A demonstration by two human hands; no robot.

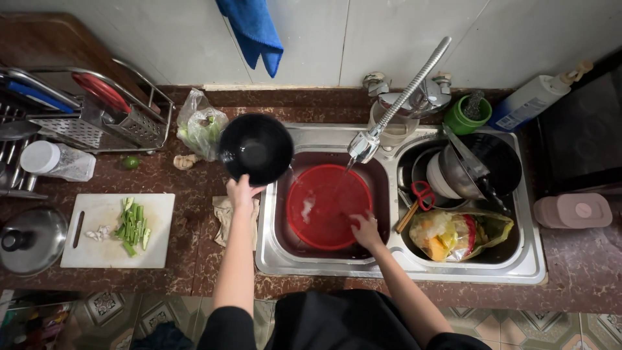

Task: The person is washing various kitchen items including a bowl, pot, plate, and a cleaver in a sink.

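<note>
The left arm stretches forward over the sink's edge, its hand (241, 192) closed in a grip on the near rim of a round black bowl (256, 148). The right hand (366, 230) reaches into the left sink basin, fingers spread open on a round red plastic basin (327, 204). Just beyond that grip, a flexible metal tap (395, 107) hangs over the red basin. Left of the left hand, a white cutting board (97, 243) with chopped greens lies on the brown worktop (188, 214).

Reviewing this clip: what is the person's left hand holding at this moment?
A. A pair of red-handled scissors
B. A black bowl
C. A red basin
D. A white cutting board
B: the left hand grips the rim of the black bowl above the counter by the sink's left edge, while the right hand reaches into the red basin under the tap.
</note>
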